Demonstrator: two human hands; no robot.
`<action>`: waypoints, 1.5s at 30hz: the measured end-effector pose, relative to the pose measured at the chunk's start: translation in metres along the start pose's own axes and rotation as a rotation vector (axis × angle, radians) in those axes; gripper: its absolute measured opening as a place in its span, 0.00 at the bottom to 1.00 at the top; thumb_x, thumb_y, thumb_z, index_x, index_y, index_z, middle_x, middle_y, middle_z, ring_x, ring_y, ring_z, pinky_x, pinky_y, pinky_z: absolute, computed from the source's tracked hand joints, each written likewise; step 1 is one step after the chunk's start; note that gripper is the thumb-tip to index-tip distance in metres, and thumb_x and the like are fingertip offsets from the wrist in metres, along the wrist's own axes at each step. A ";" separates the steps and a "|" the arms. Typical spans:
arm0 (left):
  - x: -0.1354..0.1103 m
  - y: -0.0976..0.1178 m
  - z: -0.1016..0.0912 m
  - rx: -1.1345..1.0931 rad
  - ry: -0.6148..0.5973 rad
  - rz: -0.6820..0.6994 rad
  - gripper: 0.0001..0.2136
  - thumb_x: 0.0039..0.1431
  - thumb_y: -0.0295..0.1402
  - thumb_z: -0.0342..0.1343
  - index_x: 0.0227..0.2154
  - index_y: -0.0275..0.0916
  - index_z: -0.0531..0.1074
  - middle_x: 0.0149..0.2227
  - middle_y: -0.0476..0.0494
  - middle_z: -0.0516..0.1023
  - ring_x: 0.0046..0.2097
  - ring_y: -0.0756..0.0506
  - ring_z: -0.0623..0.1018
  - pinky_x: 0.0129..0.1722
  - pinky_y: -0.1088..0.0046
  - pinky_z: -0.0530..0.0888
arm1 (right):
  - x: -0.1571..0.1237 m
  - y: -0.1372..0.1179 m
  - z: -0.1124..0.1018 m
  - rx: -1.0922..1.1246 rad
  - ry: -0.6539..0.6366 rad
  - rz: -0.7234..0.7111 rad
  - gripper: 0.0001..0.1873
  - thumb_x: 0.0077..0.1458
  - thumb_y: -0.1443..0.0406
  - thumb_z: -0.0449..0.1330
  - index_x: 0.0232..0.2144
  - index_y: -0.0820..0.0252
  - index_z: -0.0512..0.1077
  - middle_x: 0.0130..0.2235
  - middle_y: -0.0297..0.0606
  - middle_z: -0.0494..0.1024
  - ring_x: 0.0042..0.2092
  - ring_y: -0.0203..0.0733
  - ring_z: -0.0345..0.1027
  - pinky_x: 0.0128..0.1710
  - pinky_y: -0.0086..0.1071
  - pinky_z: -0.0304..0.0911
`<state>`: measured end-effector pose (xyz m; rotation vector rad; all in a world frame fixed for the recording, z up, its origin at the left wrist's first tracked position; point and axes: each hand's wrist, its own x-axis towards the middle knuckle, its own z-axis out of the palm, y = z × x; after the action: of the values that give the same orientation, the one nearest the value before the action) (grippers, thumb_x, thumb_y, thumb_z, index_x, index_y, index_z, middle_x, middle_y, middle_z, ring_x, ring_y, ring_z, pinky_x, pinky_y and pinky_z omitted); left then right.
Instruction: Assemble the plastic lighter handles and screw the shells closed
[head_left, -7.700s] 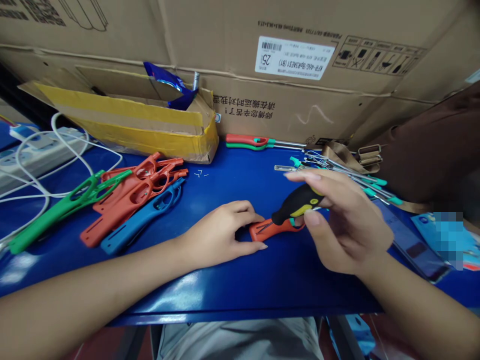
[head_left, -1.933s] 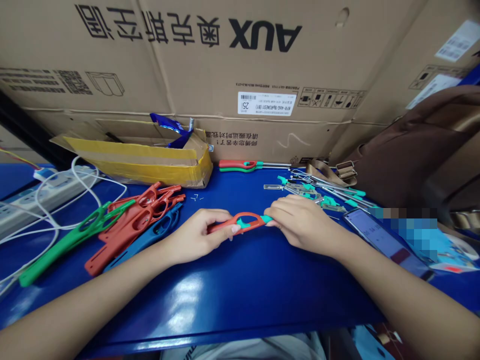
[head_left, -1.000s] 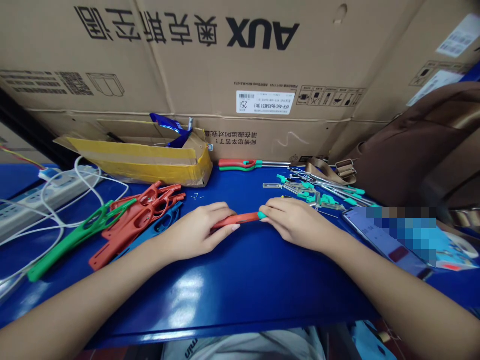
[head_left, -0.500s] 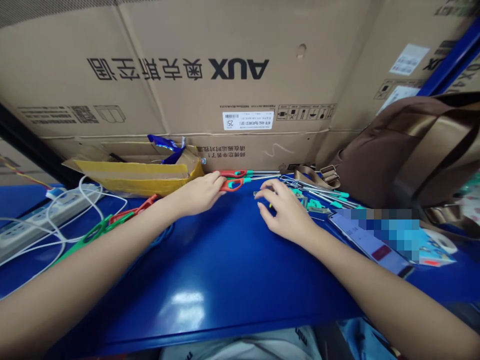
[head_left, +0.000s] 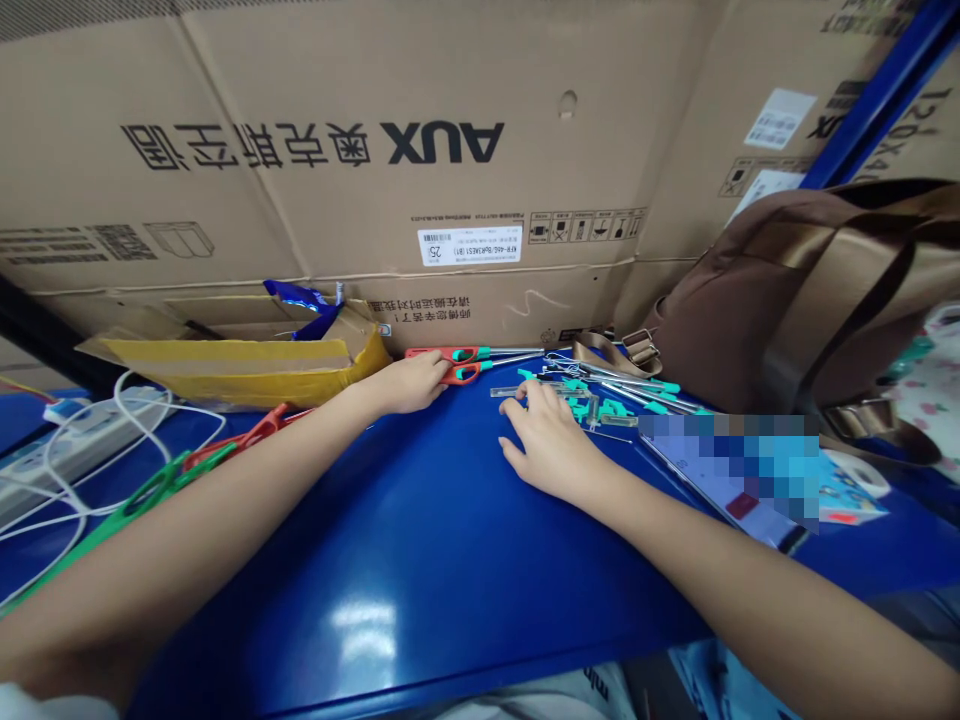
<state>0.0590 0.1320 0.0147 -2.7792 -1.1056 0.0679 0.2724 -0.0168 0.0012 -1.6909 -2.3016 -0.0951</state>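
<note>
Two long-reach lighters with orange-red handles, teal triggers and metal barrels lie at the back of the blue table, the nearer lighter in front of the other lighter. My left hand has its bent fingers closed at the handle end of the nearer one; its fingertips are partly hidden. Beyond the barrels, my right hand hovers over or touches a clear plastic piece, thumb and fingers apart. Just past it lie several teal plastic parts and metal rods with teal ends.
Green-handled scissors and a red-handled tool lie by my left forearm. Further left are a power strip with white cables and a yellow-edged box. At right sit a phone and a brown bag. Cardboard stands behind.
The view has shifted slightly to the right. My right hand has moved forward and down onto the clear plastic piece. My left hand stays at the nearer lighter's handle.
</note>
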 end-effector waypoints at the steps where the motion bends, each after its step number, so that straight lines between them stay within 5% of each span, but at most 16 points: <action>1: 0.000 0.001 0.000 0.001 0.009 -0.016 0.13 0.66 0.32 0.48 0.49 0.34 0.72 0.49 0.33 0.76 0.47 0.40 0.79 0.47 0.67 0.75 | 0.000 -0.001 -0.001 -0.008 -0.008 0.001 0.17 0.60 0.63 0.61 0.50 0.66 0.73 0.54 0.55 0.67 0.55 0.58 0.62 0.55 0.50 0.63; 11: -0.003 0.001 -0.006 -0.011 0.149 -0.150 0.12 0.63 0.37 0.54 0.45 0.43 0.78 0.45 0.42 0.79 0.47 0.39 0.80 0.40 0.68 0.76 | -0.001 0.002 -0.005 -0.108 -0.072 0.054 0.18 0.61 0.62 0.59 0.50 0.67 0.73 0.54 0.59 0.69 0.56 0.63 0.63 0.52 0.52 0.63; 18: -0.005 0.001 -0.009 -0.012 0.244 -0.150 0.17 0.57 0.40 0.59 0.46 0.36 0.77 0.49 0.35 0.76 0.51 0.35 0.77 0.46 0.63 0.76 | -0.001 0.002 -0.006 -0.133 -0.114 0.051 0.17 0.63 0.61 0.58 0.50 0.66 0.73 0.53 0.58 0.71 0.55 0.62 0.64 0.52 0.51 0.64; 26: 0.000 -0.007 -0.001 -0.039 0.218 -0.120 0.17 0.68 0.37 0.49 0.54 0.43 0.76 0.52 0.42 0.79 0.53 0.41 0.78 0.46 0.69 0.75 | -0.001 0.002 -0.005 -0.144 -0.125 0.042 0.16 0.63 0.61 0.58 0.49 0.65 0.74 0.53 0.56 0.72 0.56 0.61 0.64 0.53 0.51 0.63; 45: 0.015 -0.008 0.000 -0.018 0.283 -0.296 0.12 0.64 0.36 0.54 0.44 0.42 0.81 0.46 0.40 0.81 0.49 0.37 0.80 0.39 0.65 0.75 | 0.000 0.005 -0.007 -0.171 -0.130 0.040 0.20 0.63 0.61 0.58 0.54 0.66 0.71 0.54 0.56 0.71 0.55 0.60 0.65 0.53 0.49 0.63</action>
<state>0.0647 0.1477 0.0156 -2.5033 -1.4223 -0.3571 0.2786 -0.0169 0.0067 -1.8765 -2.4134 -0.1834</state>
